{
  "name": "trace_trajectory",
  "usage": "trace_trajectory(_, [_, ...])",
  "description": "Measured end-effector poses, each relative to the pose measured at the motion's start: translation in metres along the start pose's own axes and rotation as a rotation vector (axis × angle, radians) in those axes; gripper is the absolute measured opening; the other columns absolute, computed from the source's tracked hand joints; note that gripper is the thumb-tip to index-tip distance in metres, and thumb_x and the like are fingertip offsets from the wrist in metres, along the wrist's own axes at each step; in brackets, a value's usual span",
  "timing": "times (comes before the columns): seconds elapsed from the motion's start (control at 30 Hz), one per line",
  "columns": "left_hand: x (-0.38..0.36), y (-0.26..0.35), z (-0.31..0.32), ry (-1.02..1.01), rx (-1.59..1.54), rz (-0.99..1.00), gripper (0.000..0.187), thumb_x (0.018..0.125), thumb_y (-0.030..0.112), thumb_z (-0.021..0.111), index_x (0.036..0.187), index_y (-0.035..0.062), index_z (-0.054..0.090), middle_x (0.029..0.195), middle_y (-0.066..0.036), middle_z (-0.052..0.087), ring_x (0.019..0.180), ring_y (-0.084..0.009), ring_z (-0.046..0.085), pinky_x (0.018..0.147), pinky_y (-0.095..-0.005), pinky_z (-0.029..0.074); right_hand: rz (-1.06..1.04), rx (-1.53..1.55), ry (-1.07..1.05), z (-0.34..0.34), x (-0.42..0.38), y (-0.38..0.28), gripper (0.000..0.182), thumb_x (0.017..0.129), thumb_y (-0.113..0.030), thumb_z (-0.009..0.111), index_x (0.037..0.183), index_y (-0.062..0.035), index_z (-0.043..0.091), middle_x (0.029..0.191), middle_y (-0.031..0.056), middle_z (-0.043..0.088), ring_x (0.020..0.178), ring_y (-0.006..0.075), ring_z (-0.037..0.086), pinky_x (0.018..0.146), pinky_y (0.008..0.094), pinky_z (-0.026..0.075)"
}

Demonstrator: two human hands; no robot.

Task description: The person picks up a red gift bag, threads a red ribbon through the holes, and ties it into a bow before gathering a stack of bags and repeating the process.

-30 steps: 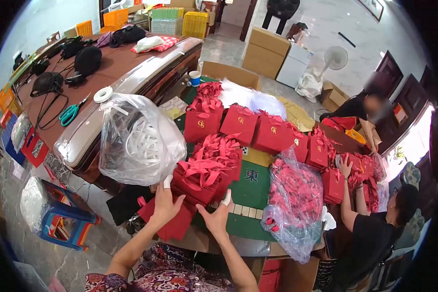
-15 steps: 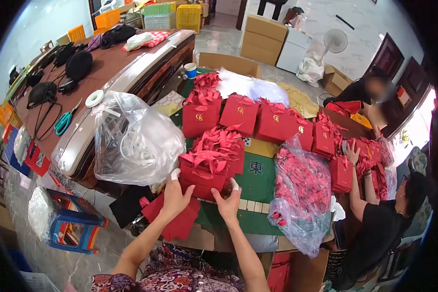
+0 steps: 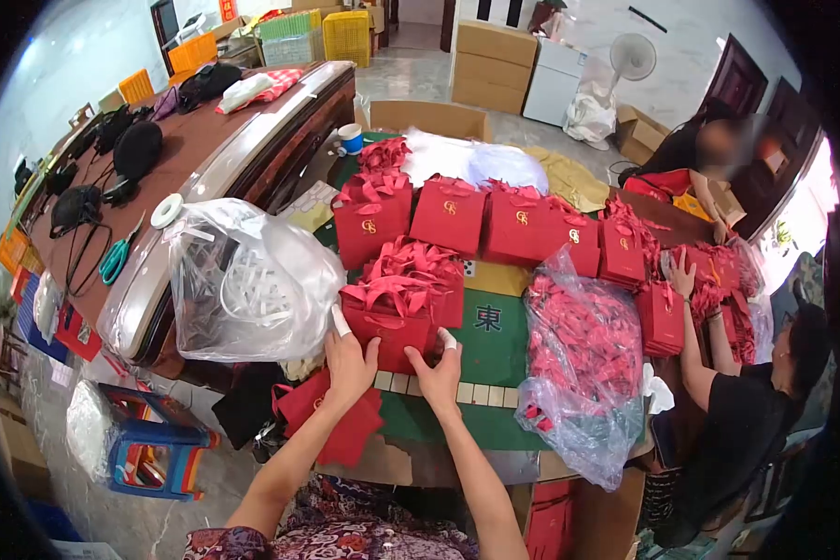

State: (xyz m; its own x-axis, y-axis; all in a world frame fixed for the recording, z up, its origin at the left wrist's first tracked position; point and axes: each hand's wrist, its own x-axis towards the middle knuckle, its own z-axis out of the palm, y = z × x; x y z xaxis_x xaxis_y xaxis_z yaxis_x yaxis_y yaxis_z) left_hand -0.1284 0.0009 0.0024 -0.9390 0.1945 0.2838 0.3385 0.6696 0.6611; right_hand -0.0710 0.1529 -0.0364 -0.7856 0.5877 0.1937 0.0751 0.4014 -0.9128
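Both hands are at the near end of a stack of red gift bags (image 3: 389, 338) with ribbon handles bunched on top. My left hand (image 3: 348, 366) grips the left side, its thumb on the front and a white covering on one finger. On the right side, my right hand (image 3: 436, 371) holds the same bags, thumb at the lower front, also with a white finger covering. More red bags (image 3: 331, 420) lie flat by my left forearm. Just left of the stack is a clear plastic bag (image 3: 252, 289) with white strips inside.
Behind the stack stand rows of red gift bags (image 3: 448, 217) with gold lettering. A plastic bag of red ribbons (image 3: 583, 345) lies to the right on the green mat (image 3: 495, 364). Further right, a co-worker's hand (image 3: 681, 275) touches bags. Teal scissors (image 3: 117, 257) lie on the left table.
The view has shifted slightly. My hands stay on the sides of the bag stack, and the front bag sits a little more upright against the others.
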Motion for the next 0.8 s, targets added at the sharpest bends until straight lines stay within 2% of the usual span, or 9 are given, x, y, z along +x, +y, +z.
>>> trace_trajectory(0.1, [-0.005, -0.003, 0.006, 0.025, -0.031, -0.017, 0.085, 0.085, 0.016, 0.064, 0.142, -0.0181, 0.011, 0.132, -0.041, 0.035, 0.121, -0.0522, 0.038, 0.107, -0.0499, 0.029, -0.014, 0.003, -0.004, -0.002, -0.001, -0.003, 0.073, 0.073, -0.029, 0.082, 0.127, 0.0080, 0.049, 0.109, 0.0183, 0.053, 0.100, 0.0291, 0.056, 0.089, 0.0374, 0.046])
trace_trajectory(0.17, [-0.014, -0.006, 0.000, 0.095, -0.033, 0.139, 0.086, 0.085, 0.012, 0.064, 0.142, -0.0183, 0.007, 0.136, -0.041, 0.030, 0.126, -0.0528, 0.035, 0.110, -0.0494, 0.026, -0.045, -0.016, -0.005, -0.003, -0.006, 0.000, 0.073, 0.074, -0.029, 0.081, 0.127, 0.0084, 0.048, 0.110, 0.0194, 0.052, 0.101, 0.0309, 0.055, 0.090, 0.0386, 0.045])
trace_trajectory(0.2, [-0.019, -0.008, -0.005, 0.027, -0.096, 0.070, 0.089, 0.085, 0.012, 0.065, 0.145, -0.0135, 0.004, 0.141, -0.040, 0.026, 0.132, -0.0513, 0.031, 0.112, -0.0460, 0.024, -0.089, -0.038, 0.004, -0.004, -0.010, 0.000, 0.074, 0.075, -0.030, 0.081, 0.128, 0.0088, 0.047, 0.111, 0.0205, 0.051, 0.103, 0.0328, 0.054, 0.091, 0.0397, 0.045])
trace_trajectory(0.47, [-0.060, -0.031, -0.052, -0.108, -0.156, 0.028, 0.090, 0.082, 0.006, 0.067, 0.148, -0.0074, 0.007, 0.141, -0.029, 0.039, 0.130, -0.0399, 0.042, 0.109, -0.0417, 0.033, -0.135, -0.071, 0.002, -0.012, -0.037, -0.012, 0.083, 0.073, -0.027, 0.082, 0.133, 0.0103, 0.038, 0.116, 0.0228, 0.047, 0.107, 0.0376, 0.051, 0.095, 0.0436, 0.042])
trace_trajectory(0.5, [-0.061, -0.028, -0.052, -0.003, -0.103, 0.103, 0.079, 0.082, 0.005, 0.066, 0.146, -0.0043, 0.020, 0.134, -0.026, 0.048, 0.124, -0.0392, 0.048, 0.104, -0.0411, 0.038, -0.177, -0.111, 0.038, -0.012, -0.038, -0.015, 0.076, 0.075, -0.024, 0.080, 0.132, 0.0072, 0.041, 0.115, 0.0207, 0.047, 0.106, 0.0344, 0.051, 0.091, 0.0422, 0.044])
trace_trajectory(0.6, [-0.085, -0.026, -0.090, -0.021, -0.048, 0.155, 0.063, 0.082, 0.006, 0.066, 0.138, -0.0035, 0.038, 0.121, -0.026, 0.051, 0.111, -0.0420, 0.050, 0.096, -0.0435, 0.042, -0.104, -0.031, 0.036, -0.031, -0.066, -0.022, 0.061, 0.081, -0.022, 0.075, 0.128, 0.0028, 0.046, 0.117, 0.0211, 0.047, 0.105, 0.0355, 0.052, 0.089, 0.0423, 0.044])
trace_trajectory(0.63, [-0.089, -0.023, -0.096, 0.033, -0.065, 0.126, 0.050, 0.082, 0.005, 0.065, 0.129, -0.0005, 0.049, 0.115, -0.022, 0.054, 0.105, -0.0388, 0.053, 0.092, -0.0420, 0.044, -0.170, -0.053, 0.053, -0.031, -0.075, -0.021, 0.044, 0.083, -0.018, 0.072, 0.120, -0.0021, 0.054, 0.107, 0.0183, 0.051, 0.099, 0.0353, 0.054, 0.084, 0.0415, 0.045])
trace_trajectory(0.73, [-0.107, -0.038, -0.109, 0.077, -0.009, 0.117, 0.045, 0.082, 0.004, 0.064, 0.126, -0.0008, 0.052, 0.114, -0.021, 0.055, 0.104, -0.0382, 0.054, 0.091, -0.0420, 0.044, -0.252, -0.154, -0.104, -0.027, -0.101, -0.025, 0.036, 0.082, -0.014, 0.071, 0.114, -0.0033, 0.059, 0.098, 0.0159, 0.055, 0.092, 0.0322, 0.056, 0.079, 0.0389, 0.046])
trace_trajectory(0.8, [-0.118, -0.044, -0.111, 0.127, -0.030, 0.126, 0.043, 0.082, 0.003, 0.065, 0.123, 0.0000, 0.054, 0.113, -0.019, 0.056, 0.104, -0.0355, 0.055, 0.088, -0.0405, 0.045, -0.276, -0.249, -0.156, -0.019, -0.118, -0.036, 0.035, 0.082, -0.018, 0.071, 0.112, -0.0036, 0.061, 0.096, 0.0171, 0.057, 0.089, 0.0362, 0.057, 0.079, 0.0431, 0.047])
